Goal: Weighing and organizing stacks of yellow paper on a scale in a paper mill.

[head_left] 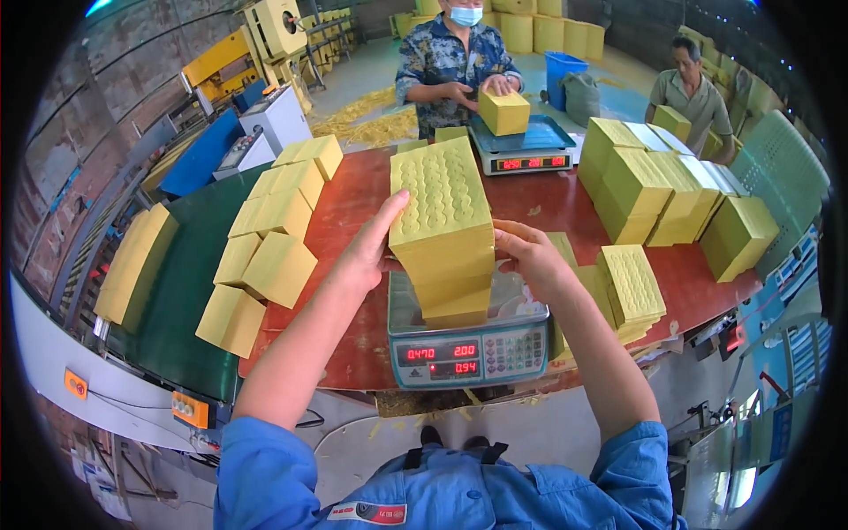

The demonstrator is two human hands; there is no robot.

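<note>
A tall stack of yellow paper (pixel 442 199), its top stamped with rows of curved cuts, stands upright at the middle over a digital scale (pixel 473 358). My left hand (pixel 375 238) presses its left side, thumb near the top edge. Against the right side rests my right hand (pixel 526 252), fingers bent round the near corner. Another block of yellow paper (pixel 455 300) shows beneath the stack, on the scale's pan. Whether the stack rests fully on this lower block I cannot tell. Red digits glow on the scale's display, beside a keypad.
Yellow paper blocks (pixel 283 212) line the red table's (pixel 353 190) left side by a green conveyor belt (pixel 190 300). More paper stacks (pixel 636 190) stand at right. Across the table, a masked person (pixel 455 66) handles a block over a second scale (pixel 530 163); another person (pixel 702 97) sits far right.
</note>
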